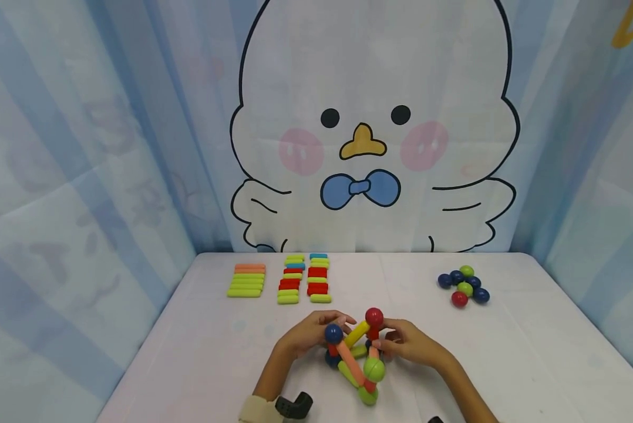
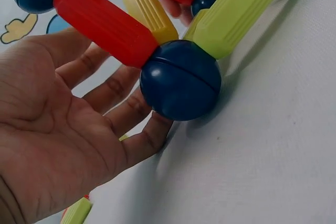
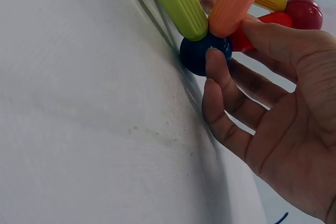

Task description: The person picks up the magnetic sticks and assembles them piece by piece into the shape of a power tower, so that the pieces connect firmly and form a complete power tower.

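Note:
A ball-and-stick toy structure [image 1: 352, 365] stands on the table between both hands. Its red, yellow, orange and green sticks join blue, green and red balls. My left hand [image 1: 310, 333] is at the structure's left side. In the left wrist view its palm faces the structure, and loosely spread fingers reach behind a red stick [image 2: 105, 24], fingertips right at a lower blue ball [image 2: 180, 80]. On the other side, my right hand [image 1: 414, 342] holds the structure, thumb by a red stick [image 3: 242, 38] and fingertips against a blue ball [image 3: 195, 56]. A red ball [image 1: 374, 317] tops that corner.
At the back left, short sticks [image 1: 288, 284] lie in two columns beside a stack of longer green and orange sticks [image 1: 246, 281]. Several loose balls [image 1: 464, 288] sit together at the back right. A printed curtain [image 1: 369, 229] hangs behind the white table [image 1: 189, 352].

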The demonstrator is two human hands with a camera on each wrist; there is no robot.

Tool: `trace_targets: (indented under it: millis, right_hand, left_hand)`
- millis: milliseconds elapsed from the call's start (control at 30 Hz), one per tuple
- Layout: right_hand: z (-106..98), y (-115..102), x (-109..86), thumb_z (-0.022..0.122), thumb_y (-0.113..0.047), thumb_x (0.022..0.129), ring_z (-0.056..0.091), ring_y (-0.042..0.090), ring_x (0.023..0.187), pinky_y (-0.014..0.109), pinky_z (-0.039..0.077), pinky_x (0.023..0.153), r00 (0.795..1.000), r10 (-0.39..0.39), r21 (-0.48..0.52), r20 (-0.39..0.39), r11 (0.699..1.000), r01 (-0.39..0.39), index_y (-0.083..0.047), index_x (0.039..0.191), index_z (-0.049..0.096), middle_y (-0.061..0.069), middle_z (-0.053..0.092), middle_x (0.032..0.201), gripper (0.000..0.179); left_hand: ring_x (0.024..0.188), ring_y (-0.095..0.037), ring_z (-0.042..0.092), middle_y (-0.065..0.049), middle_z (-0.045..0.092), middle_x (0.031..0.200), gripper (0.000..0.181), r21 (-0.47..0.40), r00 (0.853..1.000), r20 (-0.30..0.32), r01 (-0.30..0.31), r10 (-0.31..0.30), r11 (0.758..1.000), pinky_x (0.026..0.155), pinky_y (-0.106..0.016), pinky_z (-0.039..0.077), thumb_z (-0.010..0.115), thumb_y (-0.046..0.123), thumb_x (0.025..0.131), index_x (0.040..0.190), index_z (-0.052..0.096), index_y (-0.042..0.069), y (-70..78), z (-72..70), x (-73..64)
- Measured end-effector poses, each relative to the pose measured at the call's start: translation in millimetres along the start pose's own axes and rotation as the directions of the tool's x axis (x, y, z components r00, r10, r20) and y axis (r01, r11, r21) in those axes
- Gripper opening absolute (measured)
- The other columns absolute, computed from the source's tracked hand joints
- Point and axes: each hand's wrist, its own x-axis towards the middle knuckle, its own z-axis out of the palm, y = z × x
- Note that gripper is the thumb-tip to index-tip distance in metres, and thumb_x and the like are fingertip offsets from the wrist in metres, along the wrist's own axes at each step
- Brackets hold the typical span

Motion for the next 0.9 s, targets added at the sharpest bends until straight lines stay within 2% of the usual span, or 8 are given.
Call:
trace_targets:
  millis: [167,267,333,500,600,667,733,900]
  right_hand:
    - [-3.4,5.1,-3.9,0.054,-0.017,0.099,0.069,0.019,0.078,0.026,0.059,0.069,0.992,0.029,0.181,0.119,0.982,-0.051,0.008,0.138,0.043,0.026,0.058,0.126,0.047]
    - [-4.5,7.3,-6.4,0.055,-0.012,0.097,0.07,0.017,0.085,0.025,0.059,0.068,0.987,0.043,0.249,0.155,0.965,-0.081,0.011,0.142,0.036,0.033,0.044,0.14,0.053]
    - [-4.0,8.4,-7.0,0.058,-0.01,0.096,0.069,0.016,0.084,0.025,0.059,0.068,0.984,0.056,0.263,0.168,0.96,-0.1,0.011,0.143,0.033,0.034,0.04,0.143,0.057]
    - [1.0,10.8,-4.3,0.065,-0.009,0.091,0.067,0.014,0.069,0.023,0.057,0.064,0.981,0.086,0.241,0.176,0.962,-0.128,0.008,0.141,0.039,0.023,0.055,0.129,0.059]
    - [3.9,11.8,-3.3,0.068,-0.01,0.089,0.066,0.013,0.067,0.023,0.056,0.061,0.978,0.103,0.23,0.182,0.962,-0.144,0.006,0.139,0.042,0.013,0.064,0.109,0.058]
    - [5.1,11.5,-3.6,0.069,-0.011,0.088,0.066,0.013,0.066,0.022,0.056,0.059,0.977,0.115,0.231,0.182,0.96,-0.156,0.006,0.138,0.042,0.009,0.066,0.1,0.059]
    - [5.6,10.5,-3.7,0.07,-0.011,0.088,0.065,0.013,0.065,0.022,0.056,0.059,0.975,0.127,0.225,0.182,0.96,-0.167,0.006,0.138,0.042,0.008,0.067,0.093,0.059]
    - [5.1,7.4,-3.0,0.07,-0.012,0.088,0.065,0.014,0.065,0.023,0.056,0.059,0.975,0.152,0.196,0.162,0.963,-0.183,0.004,0.136,0.045,0.01,0.066,0.103,0.056]
  left_hand:
    - [0.095,-0.018,0.065,-0.01,0.07,0.111,0.037,0.046,0.995,-0.101,0.007,-0.003,0.999,0.085,-0.033,0.057,0.053,0.037,0.1,0.122,0.064,0.01,-1.4,-5.2,-2.0]
    - [0.087,-0.016,0.064,-0.006,0.07,0.101,0.033,0.127,0.966,-0.258,0.035,-0.001,0.991,0.079,-0.029,0.056,0.057,0.037,0.098,0.116,0.065,0.01,-2.7,-11.8,-4.5]
    - [0.081,-0.016,0.062,-0.005,0.068,0.093,0.03,0.183,0.923,-0.383,0.065,0.01,0.981,0.073,-0.027,0.054,0.06,0.035,0.097,0.112,0.065,0.01,-4.1,-18.6,-7.1]
    - [0.074,-0.016,0.059,-0.006,0.065,0.086,0.017,0.292,0.786,-0.614,0.144,0.07,0.946,0.068,-0.026,0.052,0.06,0.02,0.097,0.108,0.065,0.009,-12.2,-40.9,-16.0]
    - [0.077,-0.016,0.057,-0.007,0.063,0.088,0.019,0.383,0.742,-0.659,0.189,0.124,0.904,0.067,-0.027,0.05,0.06,0.012,0.096,0.114,0.065,0.009,-16.9,-51.7,-21.1]
    - [0.079,-0.017,0.053,-0.007,0.06,0.089,0.027,0.44,0.736,-0.661,0.223,0.146,0.87,0.067,-0.027,0.047,0.061,0.01,0.094,0.12,0.065,0.009,-18.2,-56.2,-23.5]
    - [0.079,-0.019,0.05,-0.009,0.057,0.088,0.032,0.48,0.745,-0.65,0.249,0.15,0.841,0.066,-0.029,0.044,0.061,0.009,0.093,0.125,0.064,0.009,-18.5,-58.4,-24.6]
    - [0.082,-0.021,0.05,-0.014,0.05,0.1,0.035,0.51,0.747,-0.659,0.352,0.094,0.785,0.071,-0.033,0.048,0.064,0.014,0.093,0.128,0.061,0.014,-17.7,-56.1,-22.8]
